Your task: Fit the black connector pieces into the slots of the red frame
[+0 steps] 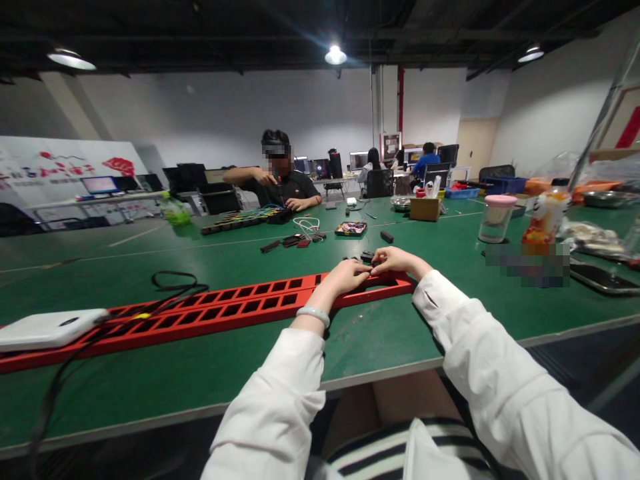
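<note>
A long red frame (260, 320) with two rows of rectangular slots lies across the green table. My left hand (349, 276) rests over its right end, fingers bent and pressed together at the tips. Close against it, my right hand (394, 261) pinches at the same spot. Whatever sits between the fingertips is too small and hidden to name. Just beyond the hands are small black pieces (367, 255) on the table. The frame's far-left part lies under a white flat box (55, 328).
A black cable (173, 293) crosses the frame. Farther back lie dark strips (295, 241), a small tray (351, 229) and a black block (387, 237). To the right stand a pink-lidded jar (497, 219), a bottle (546, 217) and a phone (603, 277). Opposite, a person (287, 180) handles wires.
</note>
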### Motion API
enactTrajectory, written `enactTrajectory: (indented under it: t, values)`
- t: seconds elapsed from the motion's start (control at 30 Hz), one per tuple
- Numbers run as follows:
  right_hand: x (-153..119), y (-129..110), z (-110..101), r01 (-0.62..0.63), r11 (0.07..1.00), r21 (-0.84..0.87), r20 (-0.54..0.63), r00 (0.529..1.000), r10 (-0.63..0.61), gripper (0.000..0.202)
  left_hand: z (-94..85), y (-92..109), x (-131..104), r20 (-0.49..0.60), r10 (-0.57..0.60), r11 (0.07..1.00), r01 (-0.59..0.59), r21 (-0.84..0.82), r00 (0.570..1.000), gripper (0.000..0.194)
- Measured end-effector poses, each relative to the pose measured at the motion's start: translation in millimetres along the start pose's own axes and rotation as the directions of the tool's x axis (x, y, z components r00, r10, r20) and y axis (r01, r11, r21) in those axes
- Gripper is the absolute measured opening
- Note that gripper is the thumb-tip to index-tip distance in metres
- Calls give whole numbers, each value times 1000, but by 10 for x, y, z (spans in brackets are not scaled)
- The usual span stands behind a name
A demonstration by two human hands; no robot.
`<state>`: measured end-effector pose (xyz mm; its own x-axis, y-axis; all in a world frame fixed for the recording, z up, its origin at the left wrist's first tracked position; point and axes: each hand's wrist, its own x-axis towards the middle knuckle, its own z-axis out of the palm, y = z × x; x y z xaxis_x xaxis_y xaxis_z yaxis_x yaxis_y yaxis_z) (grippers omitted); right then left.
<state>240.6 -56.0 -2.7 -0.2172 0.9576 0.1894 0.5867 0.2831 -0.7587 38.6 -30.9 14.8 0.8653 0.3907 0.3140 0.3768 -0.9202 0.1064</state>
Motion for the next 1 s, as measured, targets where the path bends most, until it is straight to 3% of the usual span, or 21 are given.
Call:
enactTrajectory:
  t: [0.43,0.77,1.0]
  values:
    - [9,-1,-4,-13,1000,-11,12,1000,13,47,-7,16,2,4,-29,999,29,-17,1000,29]
    - [36,-22,2,-50,986,-158,-5,999,50,41,-22,47,3,6,-58,998,59,-26,998,29]
    - [22,-21,-44,-53,999,-12,104,993,54,33,-22,34,0,5,-67,997,67,-25,998,31]
